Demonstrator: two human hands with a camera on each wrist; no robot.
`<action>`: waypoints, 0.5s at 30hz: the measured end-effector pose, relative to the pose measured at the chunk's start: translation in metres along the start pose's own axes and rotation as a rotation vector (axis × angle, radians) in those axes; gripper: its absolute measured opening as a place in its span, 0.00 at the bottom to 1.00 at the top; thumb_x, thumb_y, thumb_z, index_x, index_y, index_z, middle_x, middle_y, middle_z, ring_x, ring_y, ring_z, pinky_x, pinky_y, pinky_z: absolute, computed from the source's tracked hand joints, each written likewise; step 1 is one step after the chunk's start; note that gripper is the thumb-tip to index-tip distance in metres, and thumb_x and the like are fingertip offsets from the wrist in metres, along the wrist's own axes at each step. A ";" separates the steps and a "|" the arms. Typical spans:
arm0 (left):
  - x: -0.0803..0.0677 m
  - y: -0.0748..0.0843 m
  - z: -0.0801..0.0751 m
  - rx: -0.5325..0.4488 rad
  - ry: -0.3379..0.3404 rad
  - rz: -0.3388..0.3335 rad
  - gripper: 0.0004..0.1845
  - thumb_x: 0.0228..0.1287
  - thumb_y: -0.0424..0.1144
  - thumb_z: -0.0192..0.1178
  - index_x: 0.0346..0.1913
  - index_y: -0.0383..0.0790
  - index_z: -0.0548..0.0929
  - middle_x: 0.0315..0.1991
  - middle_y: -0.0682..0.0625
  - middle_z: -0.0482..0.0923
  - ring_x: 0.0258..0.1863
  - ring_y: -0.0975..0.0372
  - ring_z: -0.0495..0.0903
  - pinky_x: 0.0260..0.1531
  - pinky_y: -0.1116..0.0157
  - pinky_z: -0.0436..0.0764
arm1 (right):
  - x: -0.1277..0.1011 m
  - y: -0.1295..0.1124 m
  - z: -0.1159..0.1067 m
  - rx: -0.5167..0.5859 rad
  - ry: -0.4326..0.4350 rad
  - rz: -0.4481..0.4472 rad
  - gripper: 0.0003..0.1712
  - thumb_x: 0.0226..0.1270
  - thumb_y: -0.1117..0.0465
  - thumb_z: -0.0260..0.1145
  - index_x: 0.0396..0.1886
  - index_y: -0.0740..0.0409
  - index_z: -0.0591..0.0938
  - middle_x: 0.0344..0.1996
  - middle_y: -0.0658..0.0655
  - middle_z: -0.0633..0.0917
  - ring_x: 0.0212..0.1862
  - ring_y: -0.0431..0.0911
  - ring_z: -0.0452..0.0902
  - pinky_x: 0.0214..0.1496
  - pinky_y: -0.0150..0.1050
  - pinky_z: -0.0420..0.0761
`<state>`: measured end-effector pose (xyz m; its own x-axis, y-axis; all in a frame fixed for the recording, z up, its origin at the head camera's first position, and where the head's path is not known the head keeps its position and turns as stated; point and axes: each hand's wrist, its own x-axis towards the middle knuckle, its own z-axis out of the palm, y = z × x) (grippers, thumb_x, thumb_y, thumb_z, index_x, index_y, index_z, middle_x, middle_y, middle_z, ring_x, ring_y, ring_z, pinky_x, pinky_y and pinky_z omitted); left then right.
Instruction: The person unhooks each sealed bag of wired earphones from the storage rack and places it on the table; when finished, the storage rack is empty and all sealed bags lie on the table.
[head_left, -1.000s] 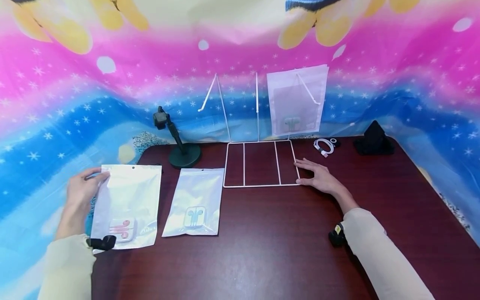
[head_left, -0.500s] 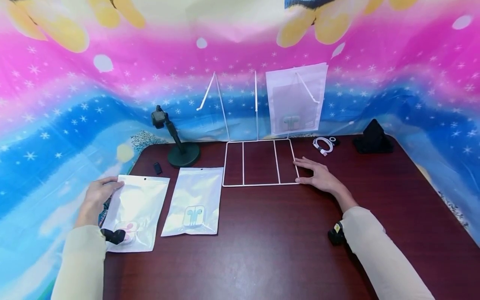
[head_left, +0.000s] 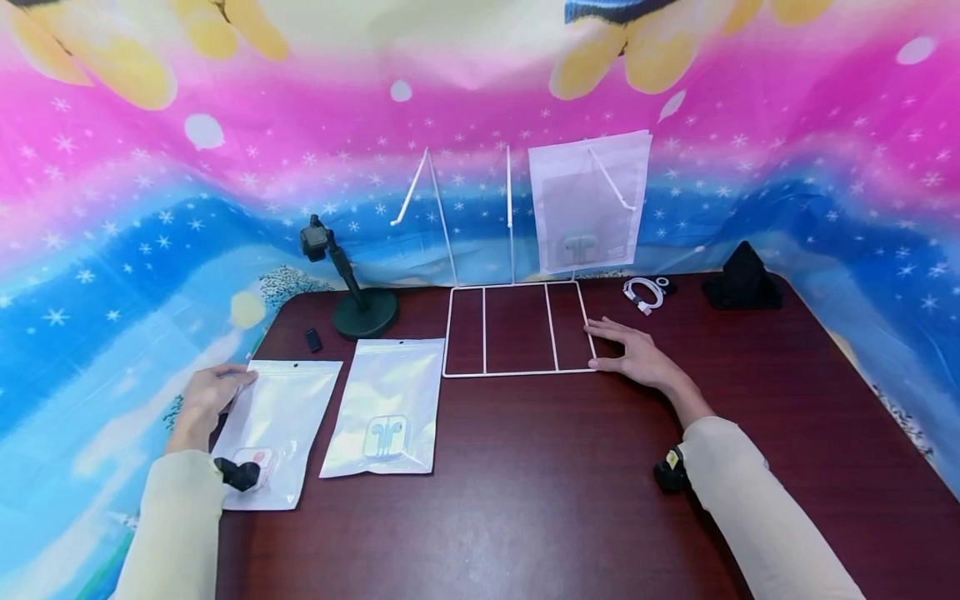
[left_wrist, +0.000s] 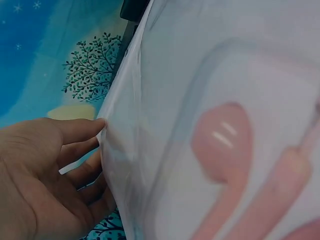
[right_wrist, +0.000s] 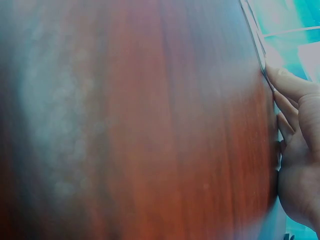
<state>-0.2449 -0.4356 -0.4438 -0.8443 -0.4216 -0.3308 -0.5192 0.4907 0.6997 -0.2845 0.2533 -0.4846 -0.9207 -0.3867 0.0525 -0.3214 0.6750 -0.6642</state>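
My left hand (head_left: 210, 396) pinches the upper left edge of a white zip bag with pink earphones in a clear case (head_left: 288, 417); the left wrist view shows thumb and fingers at the edge of this bag (left_wrist: 127, 165). To its right lies a second white zip bag, with blue earphones (head_left: 390, 383). My right hand (head_left: 637, 354) rests by the right side of a white wire rack (head_left: 517, 373), its fingertips touching the base frame. On the rack's right hook hangs another white zip bag (head_left: 581, 196), with pale green earphones inside.
Behind the bags stands a dark green round-based stand (head_left: 365, 312), with a small black object (head_left: 312, 340) to its left. A coiled white cable (head_left: 643, 296) and a black pyramid-shaped stand (head_left: 742, 279) lie at the back right of the brown table (head_left: 525, 483).
My left hand has brought the bag with pink earphones to the right and toward me, beside the blue-earphone bag. The small black object has come into sight. My right hand stays at the rack.
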 end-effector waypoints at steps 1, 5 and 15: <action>0.000 0.001 0.001 -0.011 0.002 0.006 0.30 0.81 0.47 0.52 0.76 0.32 0.68 0.79 0.29 0.56 0.71 0.38 0.64 0.68 0.38 0.67 | 0.000 0.001 0.000 -0.001 0.000 0.000 0.42 0.70 0.50 0.73 0.78 0.57 0.70 0.80 0.65 0.61 0.82 0.61 0.48 0.77 0.70 0.47; 0.000 0.006 0.004 -0.042 -0.002 0.059 0.29 0.82 0.46 0.50 0.76 0.32 0.68 0.75 0.30 0.62 0.67 0.40 0.70 0.63 0.43 0.75 | 0.000 0.002 -0.001 0.009 0.001 0.000 0.42 0.70 0.49 0.73 0.78 0.55 0.70 0.80 0.65 0.61 0.82 0.62 0.48 0.77 0.70 0.49; -0.020 0.044 0.010 -0.008 0.108 0.245 0.28 0.81 0.48 0.53 0.74 0.33 0.72 0.68 0.32 0.73 0.69 0.40 0.70 0.66 0.41 0.72 | -0.001 0.000 0.001 0.017 0.006 0.002 0.41 0.70 0.50 0.73 0.78 0.55 0.70 0.80 0.64 0.61 0.82 0.62 0.48 0.77 0.69 0.50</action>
<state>-0.2520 -0.3977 -0.4123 -0.9254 -0.3702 -0.0815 -0.2996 0.5826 0.7556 -0.2835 0.2531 -0.4858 -0.9228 -0.3813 0.0560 -0.3158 0.6648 -0.6770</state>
